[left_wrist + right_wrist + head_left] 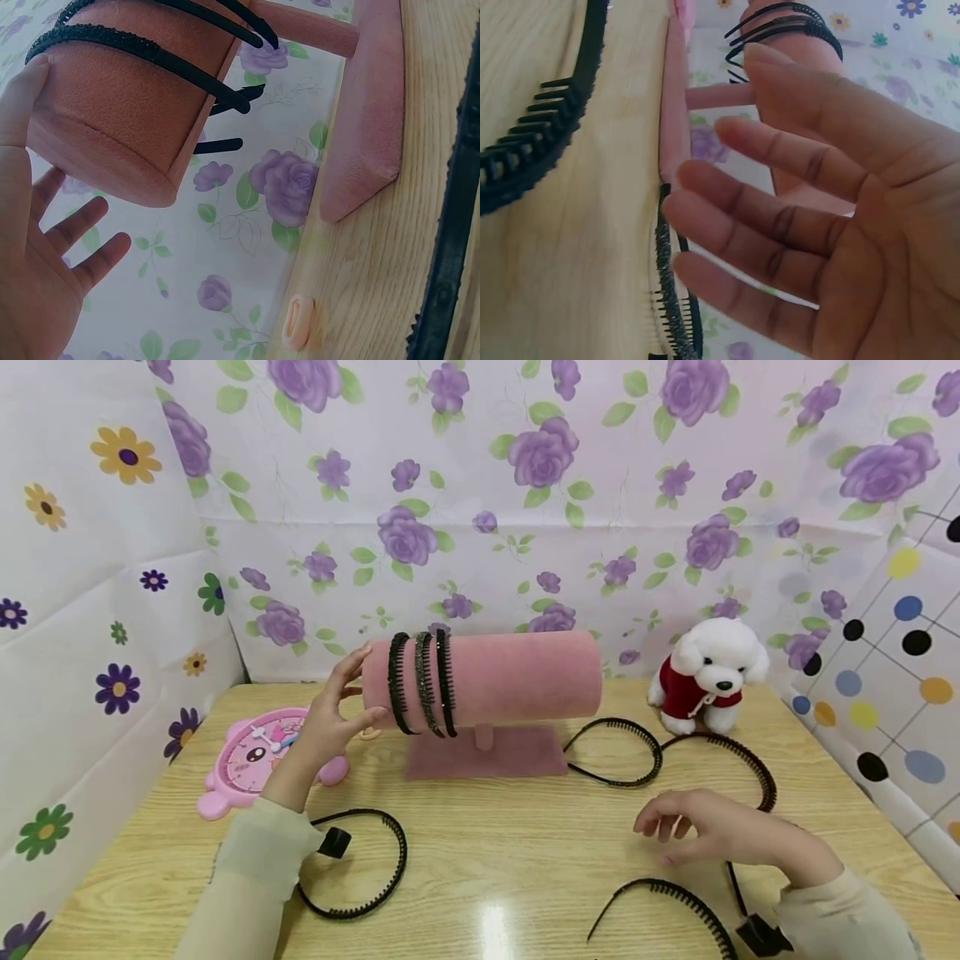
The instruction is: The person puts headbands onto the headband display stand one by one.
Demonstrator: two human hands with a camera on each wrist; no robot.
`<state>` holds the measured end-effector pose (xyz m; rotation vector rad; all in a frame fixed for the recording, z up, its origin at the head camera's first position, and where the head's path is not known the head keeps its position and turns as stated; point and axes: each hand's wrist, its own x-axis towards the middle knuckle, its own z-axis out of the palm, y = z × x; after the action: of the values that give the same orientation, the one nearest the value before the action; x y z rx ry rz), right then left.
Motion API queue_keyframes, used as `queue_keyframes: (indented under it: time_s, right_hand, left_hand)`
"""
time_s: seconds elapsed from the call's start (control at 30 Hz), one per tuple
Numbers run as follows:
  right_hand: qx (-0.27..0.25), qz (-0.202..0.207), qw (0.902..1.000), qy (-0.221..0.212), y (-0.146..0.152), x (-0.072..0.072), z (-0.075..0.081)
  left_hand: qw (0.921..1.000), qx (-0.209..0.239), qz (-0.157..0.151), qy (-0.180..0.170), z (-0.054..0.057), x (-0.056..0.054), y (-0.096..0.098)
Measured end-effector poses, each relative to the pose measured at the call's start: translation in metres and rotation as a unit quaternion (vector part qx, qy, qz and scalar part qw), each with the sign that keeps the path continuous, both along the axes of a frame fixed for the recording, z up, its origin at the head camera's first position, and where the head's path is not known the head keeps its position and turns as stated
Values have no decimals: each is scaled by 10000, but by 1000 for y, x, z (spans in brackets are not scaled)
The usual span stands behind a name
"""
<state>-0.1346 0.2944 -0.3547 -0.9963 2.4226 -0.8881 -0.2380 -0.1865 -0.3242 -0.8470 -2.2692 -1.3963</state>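
Observation:
A pink plush headband stand point(525, 677), a padded roll on a post and base, carries three dark toothed headbands point(426, 685) near its left end. My left hand point(333, 710) holds that end. The thumb lies on the front and a finger at the upper edge; in the left wrist view the other fingers point(105, 259) spread loosely beside the end. Above the table at right, my right hand point(720, 831) hangs with loosely bent fingers and nothing in them. A black headband point(697, 900) lies below it, and a longer one point(761, 768) lies behind it.
Another headband point(652, 752) lies by the base's right side, and one more point(403, 852) beside my left wrist. A pink cartoon clock point(243, 760) lies at left. The white plush dog point(712, 668) sits back right. A small peach-coloured ring point(298, 322) is near the stand.

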Motion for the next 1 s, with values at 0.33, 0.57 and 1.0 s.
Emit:
queue_keyframes:
  time_s: [0.33,0.57,1.0]
  right_hand:
    - [170,39,9968,-785,8,5,-17]
    - [283,128,9951,-941,7,5,-19]
    - [943,-199,9921,-797,-2,9,-23]
  left_hand:
    - [10000,-17,-43,-1,-8,-11,-1]
    - [9999,-103,50,32,-21,-26,-9]
    - [9999,-92,60,-31,-1,-1,0]
